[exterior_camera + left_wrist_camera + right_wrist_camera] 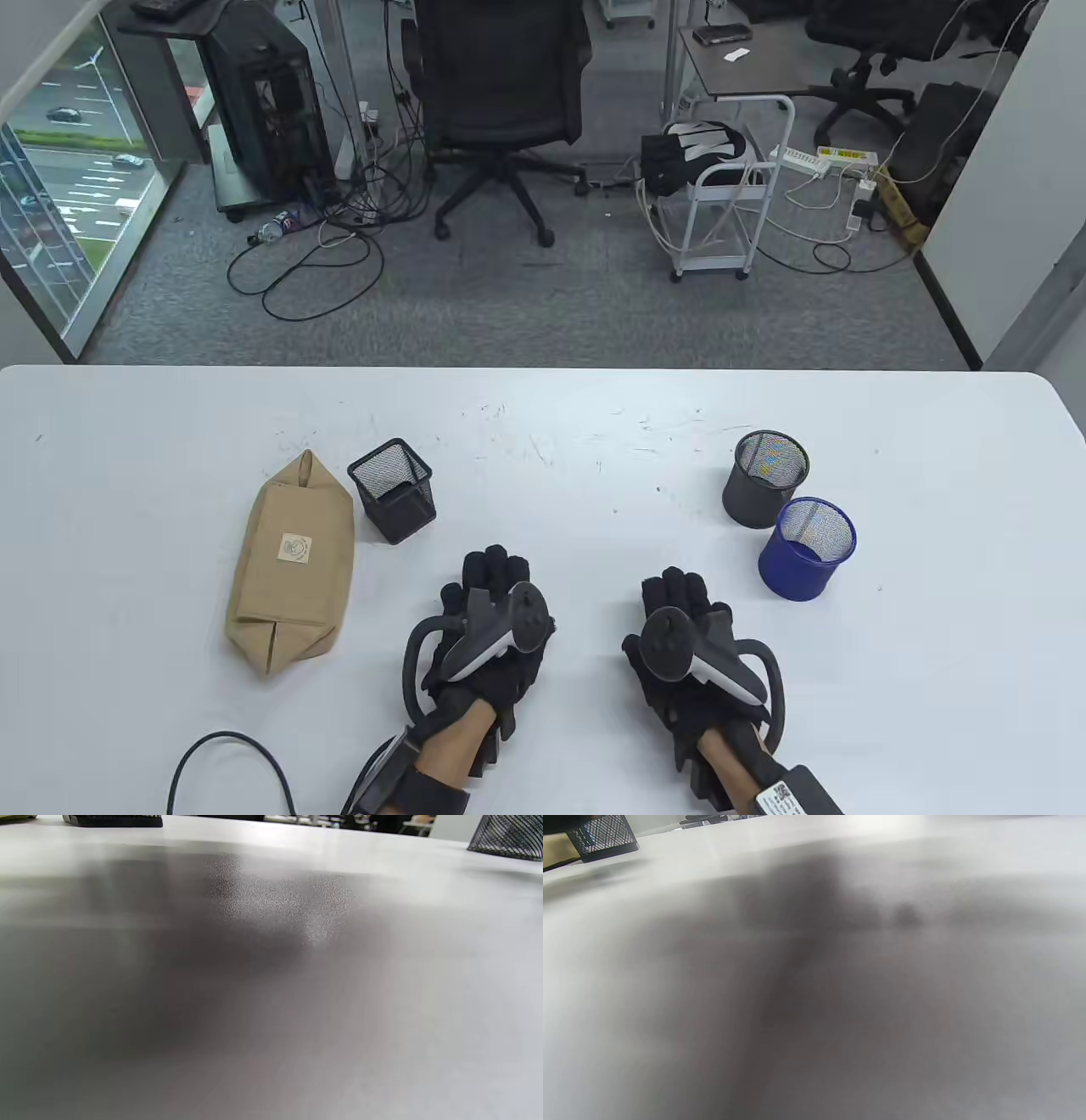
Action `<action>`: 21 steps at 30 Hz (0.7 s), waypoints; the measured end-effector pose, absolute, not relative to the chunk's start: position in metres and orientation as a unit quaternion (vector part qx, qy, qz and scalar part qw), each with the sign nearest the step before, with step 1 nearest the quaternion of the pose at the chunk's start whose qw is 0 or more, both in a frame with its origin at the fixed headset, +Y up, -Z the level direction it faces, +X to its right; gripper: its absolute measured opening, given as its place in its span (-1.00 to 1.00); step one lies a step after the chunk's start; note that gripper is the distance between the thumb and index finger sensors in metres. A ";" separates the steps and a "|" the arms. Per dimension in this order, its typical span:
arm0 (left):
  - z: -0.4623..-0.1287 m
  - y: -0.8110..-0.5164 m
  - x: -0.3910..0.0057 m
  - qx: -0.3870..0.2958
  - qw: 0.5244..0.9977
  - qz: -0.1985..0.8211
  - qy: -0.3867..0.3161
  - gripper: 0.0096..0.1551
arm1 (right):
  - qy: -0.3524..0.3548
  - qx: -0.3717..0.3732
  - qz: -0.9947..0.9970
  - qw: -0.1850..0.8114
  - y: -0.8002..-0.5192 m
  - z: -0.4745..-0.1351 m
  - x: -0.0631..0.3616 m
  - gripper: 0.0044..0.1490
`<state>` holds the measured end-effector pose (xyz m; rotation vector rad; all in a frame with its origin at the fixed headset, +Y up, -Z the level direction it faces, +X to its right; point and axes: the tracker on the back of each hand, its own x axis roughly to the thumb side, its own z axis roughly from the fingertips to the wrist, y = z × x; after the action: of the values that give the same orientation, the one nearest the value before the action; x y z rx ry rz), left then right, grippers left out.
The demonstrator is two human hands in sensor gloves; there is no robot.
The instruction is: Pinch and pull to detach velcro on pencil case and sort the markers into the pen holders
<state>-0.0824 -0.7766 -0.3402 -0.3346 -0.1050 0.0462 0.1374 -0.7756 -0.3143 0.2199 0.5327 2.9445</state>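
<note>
A tan fabric pencil case [291,564] lies closed on the white table [543,424] at the left, and no markers show. Right beside it stands a square black mesh pen holder [392,490], also at the top left of the right wrist view [602,836]. At the right stand a round black mesh holder [765,479] and a round blue one [807,548]. My left hand [485,586] and right hand [679,598] rest flat on the table near the front edge, fingers straight, holding nothing. Both wrist views show mostly blurred tabletop.
A black cable [229,755] loops over the table's front left. Beyond the far edge are an office chair [501,110], a white cart [721,204] and floor cables. A mesh holder edge [509,836] shows at the top right of the left wrist view.
</note>
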 end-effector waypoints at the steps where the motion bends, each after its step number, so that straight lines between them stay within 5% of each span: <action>1: -0.340 -0.776 -0.082 -0.167 0.984 0.023 -0.051 -0.01 | 0.176 0.073 0.979 0.072 -0.776 -0.314 0.138 -0.03; 15: -0.329 -0.760 -0.084 -0.151 0.986 0.032 -0.058 0.00 | 0.169 0.080 0.980 0.072 -0.772 -0.311 0.136 -0.04; 21: -0.334 -0.725 -0.116 -0.130 0.991 0.025 -0.033 0.00 | 0.168 0.086 0.980 0.071 -0.771 -0.309 0.135 -0.04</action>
<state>-0.1161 -0.7246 -0.3343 -0.2614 -0.0665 0.0507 0.1350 -0.7708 -0.3092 0.2574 0.5041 2.9451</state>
